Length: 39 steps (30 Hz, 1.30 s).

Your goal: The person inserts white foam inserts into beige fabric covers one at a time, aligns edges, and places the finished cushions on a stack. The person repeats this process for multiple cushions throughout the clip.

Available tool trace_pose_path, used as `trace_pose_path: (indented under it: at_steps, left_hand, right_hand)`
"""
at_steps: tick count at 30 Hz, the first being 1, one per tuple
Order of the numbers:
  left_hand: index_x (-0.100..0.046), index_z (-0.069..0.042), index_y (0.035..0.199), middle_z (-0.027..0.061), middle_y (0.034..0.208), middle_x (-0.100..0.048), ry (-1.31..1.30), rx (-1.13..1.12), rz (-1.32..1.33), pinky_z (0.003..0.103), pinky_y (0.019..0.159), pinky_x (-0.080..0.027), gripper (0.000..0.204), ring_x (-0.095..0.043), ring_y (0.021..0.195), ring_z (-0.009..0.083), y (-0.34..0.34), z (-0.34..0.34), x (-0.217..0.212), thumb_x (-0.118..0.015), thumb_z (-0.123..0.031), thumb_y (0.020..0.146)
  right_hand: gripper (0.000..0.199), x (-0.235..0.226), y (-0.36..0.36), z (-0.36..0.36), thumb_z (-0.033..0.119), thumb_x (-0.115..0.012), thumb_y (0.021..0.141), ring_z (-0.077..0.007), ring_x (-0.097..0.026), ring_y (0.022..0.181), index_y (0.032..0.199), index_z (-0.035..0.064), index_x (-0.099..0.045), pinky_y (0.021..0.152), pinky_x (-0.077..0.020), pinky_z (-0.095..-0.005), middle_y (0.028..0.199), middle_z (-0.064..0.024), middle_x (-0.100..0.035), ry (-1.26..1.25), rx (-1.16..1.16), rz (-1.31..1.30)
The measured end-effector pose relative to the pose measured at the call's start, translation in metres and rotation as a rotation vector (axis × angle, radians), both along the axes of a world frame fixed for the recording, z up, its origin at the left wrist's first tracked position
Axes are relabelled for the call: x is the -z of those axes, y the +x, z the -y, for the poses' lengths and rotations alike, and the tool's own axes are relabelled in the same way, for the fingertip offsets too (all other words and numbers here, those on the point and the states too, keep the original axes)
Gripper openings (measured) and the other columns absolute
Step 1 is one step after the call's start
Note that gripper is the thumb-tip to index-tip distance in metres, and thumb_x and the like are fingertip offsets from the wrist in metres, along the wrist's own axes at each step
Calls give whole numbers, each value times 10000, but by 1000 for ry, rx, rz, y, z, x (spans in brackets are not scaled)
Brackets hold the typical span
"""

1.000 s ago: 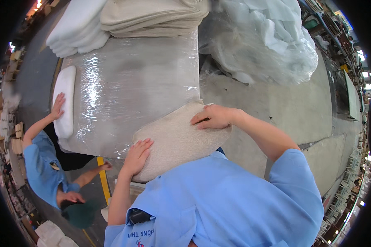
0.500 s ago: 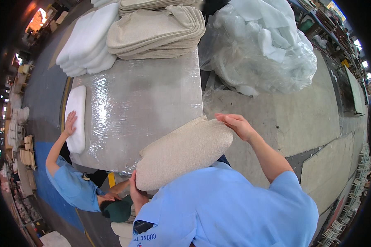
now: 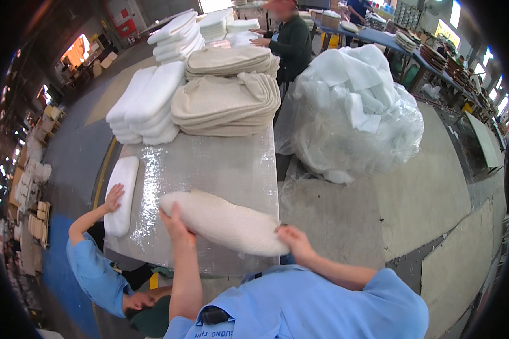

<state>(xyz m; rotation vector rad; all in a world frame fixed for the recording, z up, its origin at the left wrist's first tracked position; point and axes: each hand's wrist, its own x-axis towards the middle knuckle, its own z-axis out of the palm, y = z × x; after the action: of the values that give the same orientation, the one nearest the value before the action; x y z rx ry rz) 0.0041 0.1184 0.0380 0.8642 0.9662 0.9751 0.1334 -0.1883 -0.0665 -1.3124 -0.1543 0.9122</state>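
Observation:
I hold a long beige stuffed cushion (image 3: 223,221) by its two ends, just above the near part of a table wrapped in shiny plastic film (image 3: 220,161). My left hand (image 3: 174,219) grips the cushion's left end. My right hand (image 3: 293,241) grips its right end. The cushion lies roughly level, tilted a little down to the right. A co-worker in a blue shirt (image 3: 93,271) crouches at the table's left side, with one hand (image 3: 114,198) on a white foam pad (image 3: 123,189) lying along the table's left edge.
At the table's far end sit a stack of beige covers (image 3: 229,96) and a stack of white foam pads (image 3: 147,104). A big clear bag of white filling (image 3: 353,121) stands on the floor to the right. A person in a dark top (image 3: 291,42) works beyond.
The cushion has come up off the table's near edge and swung round. My left hand moved from its near side to its left end. The co-worker's hand stays on the white pad.

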Motion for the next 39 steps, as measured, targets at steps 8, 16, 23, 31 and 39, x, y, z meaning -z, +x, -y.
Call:
trace_pose_path:
  at_steps: [8, 16, 23, 31, 39]
  left_hand:
    - [-326, 41, 1564, 234, 1470, -554, 165, 345, -332, 436, 1077, -518, 890, -620, 1283, 330, -3, 96, 55, -805, 45, 814]
    - [-459, 55, 1489, 229, 1355, -652, 193, 600, -397, 412, 1041, -536, 715, -681, 1196, 319, -37, 28, -3, -735, 31, 830]
    - [-400, 18, 1567, 290, 1506, -558, 802, 1127, -938, 445, 1168, -445, 806, -561, 1395, 422, -86, 89, -106, -759, -151, 865]
    - [-297, -128, 1692, 154, 1767, -235, 490, 1519, -641, 471, 1322, -164, 649, -189, 1636, 353, -134, 107, 58, -432, -406, 1121]
    - [-366, -123, 1667, 136, 1777, -219, 349, 1303, -1030, 536, 1319, -143, 628, -169, 1644, 350, -99, 102, 119, -390, -443, 1127]
  right_hand:
    - [560, -12, -19, -10, 379, -707, 1035, -212, -600, 1262, 1501, 88, -600, 1103, -453, -358, 1370, -98, -678, -50, -673, 136]
    - [547, -23, 16, -44, 468, -629, 1071, -169, -622, 1190, 1487, 113, -615, 1001, -510, -369, 1323, -44, -684, -30, -480, -9]
    - [784, -68, 86, -3, 665, -433, 1085, -356, -628, 1264, 1660, 150, -294, 997, -568, -562, 1525, -154, -509, 215, -108, -450]
    - [779, -52, 64, 43, 417, -632, 1049, -295, -575, 1359, 1698, 184, -270, 1058, -519, -548, 1552, -85, -545, -406, -229, -402]
    - [707, -2, 110, -56, 611, -770, 862, -385, -687, 1179, 1228, 6, -754, 1006, -537, -450, 1281, -231, -718, -990, -1110, 734]
